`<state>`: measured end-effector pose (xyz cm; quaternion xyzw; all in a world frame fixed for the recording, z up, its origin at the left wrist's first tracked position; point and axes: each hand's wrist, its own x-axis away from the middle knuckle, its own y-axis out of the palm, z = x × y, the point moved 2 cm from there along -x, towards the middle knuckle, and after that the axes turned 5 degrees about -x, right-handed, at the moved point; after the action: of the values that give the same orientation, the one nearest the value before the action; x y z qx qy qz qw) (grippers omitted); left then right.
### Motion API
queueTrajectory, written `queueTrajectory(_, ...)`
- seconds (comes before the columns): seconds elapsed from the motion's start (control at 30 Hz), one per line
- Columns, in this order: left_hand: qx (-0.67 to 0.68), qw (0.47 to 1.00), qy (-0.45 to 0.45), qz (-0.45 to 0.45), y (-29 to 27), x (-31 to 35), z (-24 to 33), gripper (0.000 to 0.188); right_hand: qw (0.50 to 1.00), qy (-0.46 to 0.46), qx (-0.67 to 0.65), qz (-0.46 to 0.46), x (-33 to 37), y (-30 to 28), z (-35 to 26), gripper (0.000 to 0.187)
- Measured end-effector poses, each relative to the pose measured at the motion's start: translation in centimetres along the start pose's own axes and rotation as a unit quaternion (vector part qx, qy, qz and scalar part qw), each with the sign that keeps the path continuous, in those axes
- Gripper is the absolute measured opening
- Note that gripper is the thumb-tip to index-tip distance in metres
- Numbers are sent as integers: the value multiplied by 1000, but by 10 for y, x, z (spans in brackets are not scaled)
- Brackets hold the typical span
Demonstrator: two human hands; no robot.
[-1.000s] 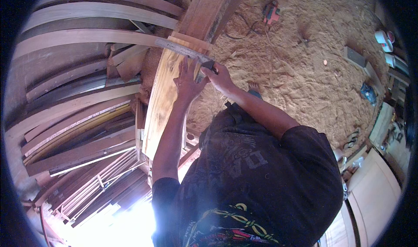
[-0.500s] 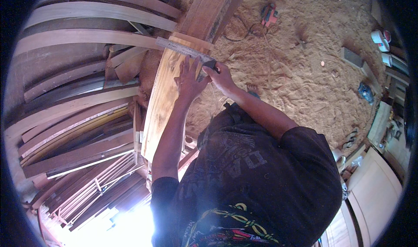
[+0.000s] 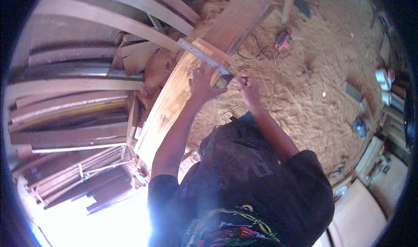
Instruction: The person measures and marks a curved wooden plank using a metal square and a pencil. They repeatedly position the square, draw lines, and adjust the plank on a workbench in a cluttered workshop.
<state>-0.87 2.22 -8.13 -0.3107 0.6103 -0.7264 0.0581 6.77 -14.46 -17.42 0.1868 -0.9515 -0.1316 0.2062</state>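
A light-coloured wooden beam point(image 3: 167, 103) runs up and away in front of me. Across it, near its far end, lies a try square with a metal blade point(image 3: 197, 53) and a dark stock point(image 3: 224, 79) at the beam's right edge. My left hand point(image 3: 201, 86) rests on the beam with fingers spread toward the blade, its thumb reaching round to the stock, holding the square in place. Just right of the stock, my right hand point(image 3: 246, 86) is closed with its fingers curled; whatever it pinches is too blurred to name.
A darker reddish timber point(image 3: 241, 18) continues beyond the beam. Long boards point(image 3: 74, 86) are stacked at the left. Wood shavings cover the floor, where an orange-red power tool point(image 3: 282, 40) with a cable lies. White tubs point(image 3: 383, 79) and a blue bag point(image 3: 359, 127) sit at the right.
My right hand has come off the square's stock and moved slightly right, fingers curled. My left hand stays at the square. The whole view has shifted and turned a little.
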Motion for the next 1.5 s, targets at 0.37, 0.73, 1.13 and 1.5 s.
queueTrajectory(0.37, 54, 998, -24, -20, -15, 8, 9, 98, 894, -218, 300, -250, -88, 82, -96, 34)
queueTrajectory(0.73, 91, 996, -26, -5, -15, 15, 9, 96, 823, -283, 371, -325, -139, 152, -90, 25)
queueTrajectory(1.13, 90, 996, -18, 8, -13, 13, 7, 96, 693, -185, 544, -436, -74, 49, -163, 27)
queueTrajectory(1.5, 109, 994, -20, 19, -11, 14, 6, 96, 760, -316, 458, -336, -159, 185, -113, 36)
